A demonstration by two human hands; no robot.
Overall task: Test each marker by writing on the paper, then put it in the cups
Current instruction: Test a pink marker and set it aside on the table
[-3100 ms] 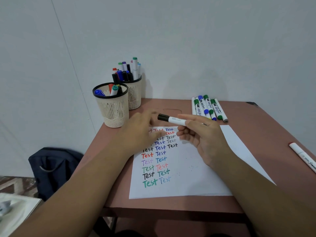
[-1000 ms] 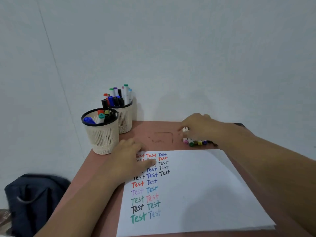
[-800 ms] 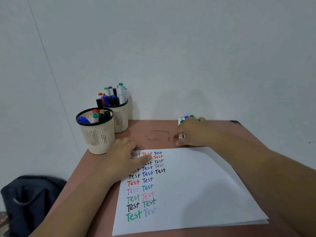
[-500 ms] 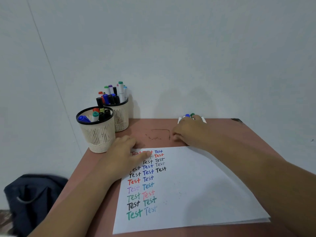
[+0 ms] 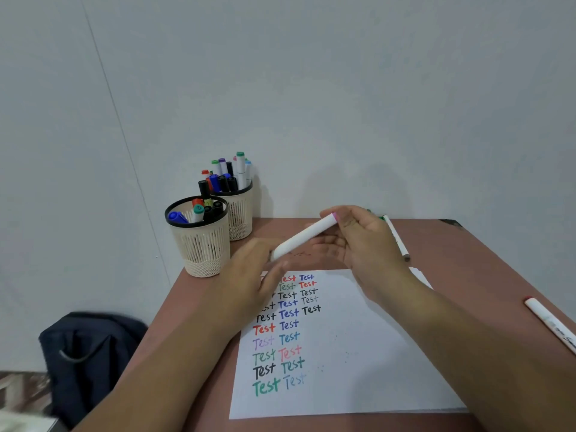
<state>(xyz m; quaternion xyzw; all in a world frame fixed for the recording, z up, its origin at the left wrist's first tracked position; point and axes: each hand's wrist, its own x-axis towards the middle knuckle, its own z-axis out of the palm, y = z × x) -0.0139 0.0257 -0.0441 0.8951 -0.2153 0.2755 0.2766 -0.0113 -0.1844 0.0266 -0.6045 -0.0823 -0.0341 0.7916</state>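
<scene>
A reddish-brown tabletop [image 5: 467,275] stands against a pale wall. A white sheet of paper [image 5: 358,353] lies flat on it, covered down its left part with the word "Test" in many colours. At the far left corner stand two cream mesh cups with black rims, touching or nearly so: the nearer cup [image 5: 201,241] and the farther cup [image 5: 241,213], both holding markers upright. A white marker [image 5: 396,238] lies near the far edge, and another white marker [image 5: 551,325] lies near the right edge.

A dark bag [image 5: 90,353] sits on the floor beside the table [image 5: 467,260].
</scene>
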